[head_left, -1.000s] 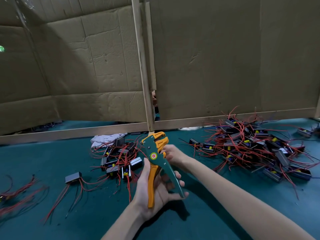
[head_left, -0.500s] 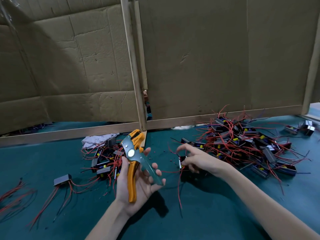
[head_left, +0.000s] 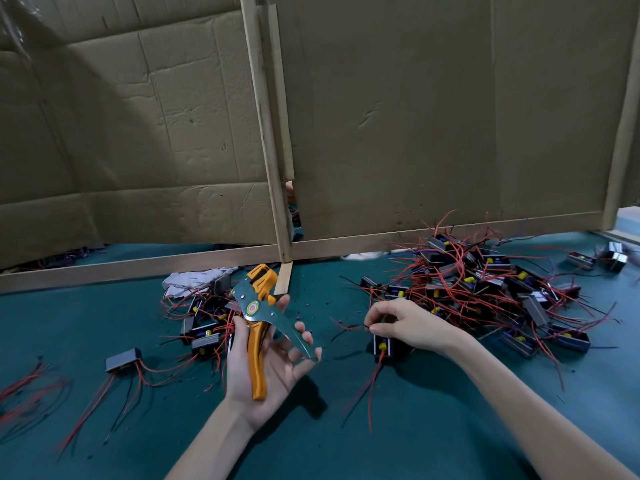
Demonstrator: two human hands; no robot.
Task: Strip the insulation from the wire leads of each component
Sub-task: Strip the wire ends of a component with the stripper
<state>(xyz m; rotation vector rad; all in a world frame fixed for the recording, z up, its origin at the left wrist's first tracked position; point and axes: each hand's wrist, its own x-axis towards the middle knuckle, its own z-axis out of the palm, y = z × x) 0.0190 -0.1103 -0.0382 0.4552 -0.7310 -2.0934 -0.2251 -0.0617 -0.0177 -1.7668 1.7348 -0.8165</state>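
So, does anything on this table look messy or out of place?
Mostly litter: tiny dark bits lie scattered on the green mat near its middle, likely stripped insulation. A crumpled white cloth sits against the left pile of parts.

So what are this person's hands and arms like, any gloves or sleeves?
No gloves: the left hand and right hand are bare, with no ring, watch or bracelet showing. The left forearm and right forearm are uncovered too; no sleeve is in view.
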